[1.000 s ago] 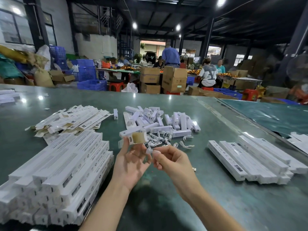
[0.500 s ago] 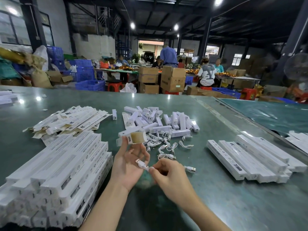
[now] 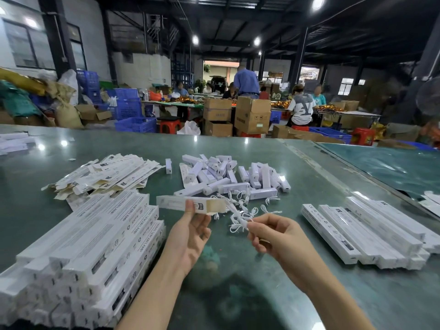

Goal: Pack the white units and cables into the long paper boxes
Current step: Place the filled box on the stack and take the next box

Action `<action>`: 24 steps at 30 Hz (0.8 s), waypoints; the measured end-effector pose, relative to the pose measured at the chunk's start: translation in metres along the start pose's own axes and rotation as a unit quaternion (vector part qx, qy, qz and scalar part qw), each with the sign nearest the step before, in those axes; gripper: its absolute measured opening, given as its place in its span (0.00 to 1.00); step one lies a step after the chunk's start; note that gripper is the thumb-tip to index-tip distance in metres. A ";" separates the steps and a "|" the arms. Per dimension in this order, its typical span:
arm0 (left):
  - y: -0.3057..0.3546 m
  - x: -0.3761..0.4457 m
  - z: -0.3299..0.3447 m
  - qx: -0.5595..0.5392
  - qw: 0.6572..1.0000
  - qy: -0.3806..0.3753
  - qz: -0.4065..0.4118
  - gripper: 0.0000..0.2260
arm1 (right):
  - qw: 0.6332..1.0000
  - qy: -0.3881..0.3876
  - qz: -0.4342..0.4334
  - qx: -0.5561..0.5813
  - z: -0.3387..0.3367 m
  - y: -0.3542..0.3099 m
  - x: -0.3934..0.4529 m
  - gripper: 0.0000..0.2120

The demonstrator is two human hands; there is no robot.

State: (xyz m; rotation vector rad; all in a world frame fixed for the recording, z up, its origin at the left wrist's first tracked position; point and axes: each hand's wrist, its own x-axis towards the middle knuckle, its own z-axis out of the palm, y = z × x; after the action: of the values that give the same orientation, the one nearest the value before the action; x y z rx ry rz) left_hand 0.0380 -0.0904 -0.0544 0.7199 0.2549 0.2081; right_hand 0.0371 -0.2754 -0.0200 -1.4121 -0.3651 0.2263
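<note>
My left hand (image 3: 190, 232) holds a long white paper box (image 3: 188, 204) crosswise above the table, its open brown end pointing right. My right hand (image 3: 273, 234) pinches a coiled white cable (image 3: 239, 221) just right of that open end. A heap of white units (image 3: 228, 175) lies behind on the green table, with several loose cables (image 3: 254, 201) in front of it.
A large stack of long boxes (image 3: 90, 253) fills the near left. Flat unfolded boxes (image 3: 104, 175) lie behind it. Another row of long boxes (image 3: 366, 232) sits at the right. People work at far tables among cartons (image 3: 252, 115).
My left hand turned the box from end-on to crosswise, open end to the right. My right hand rose with the cable and moved right, close to that open end.
</note>
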 end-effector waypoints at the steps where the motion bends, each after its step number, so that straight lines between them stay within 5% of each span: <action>1: -0.001 0.000 0.000 0.015 1.000 0.000 0.003 0.15 | 1.000 -0.008 -0.001 -0.016 0.001 -0.001 -0.001 0.06; 14: -0.007 -0.002 0.001 0.049 0.998 -0.031 0.035 0.21 | 0.980 0.099 -0.042 -0.166 0.016 0.006 -0.004 0.08; 24: -0.016 -0.009 0.007 0.152 0.984 -0.073 0.057 0.15 | 0.983 0.134 -0.055 -0.113 0.021 0.009 -0.001 0.07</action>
State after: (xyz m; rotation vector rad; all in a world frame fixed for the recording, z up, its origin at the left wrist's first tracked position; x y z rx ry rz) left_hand 0.0329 -0.1091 -0.0590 1.0495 0.1060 0.2273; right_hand 0.0287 -0.2548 -0.0260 -1.6181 -0.2509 -0.0987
